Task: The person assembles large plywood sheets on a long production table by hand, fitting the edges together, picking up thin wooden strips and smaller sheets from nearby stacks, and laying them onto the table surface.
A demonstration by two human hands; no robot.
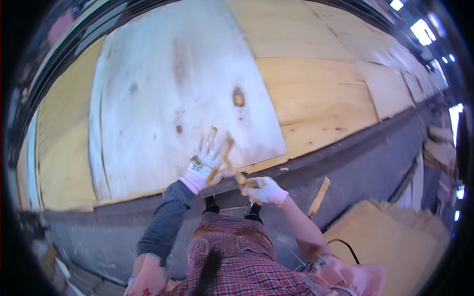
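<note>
My left hand (207, 160), in a white glove with brown stains, is held out with its fingers spread over the near edge of a pale whitish wood veneer sheet (153, 84). I see nothing held in it; its right side is blurred by motion. My right hand (266, 190), gloved in white too, is closed just past the sheet's near edge. From its fingers a short tan piece (241, 178) sticks up toward the left hand. What kind of thing this is, I cannot tell. The whitish sheet has a large knot (239, 97) and several small dark spots.
Yellowish veneer sheets (316, 89) lie on both sides of the whitish one, some overlapping. A grey ledge (345, 158) runs along the near side. At the lower right are a loose wood strip (320, 196) and a stack of veneer sheets (385, 241) with ragged edges.
</note>
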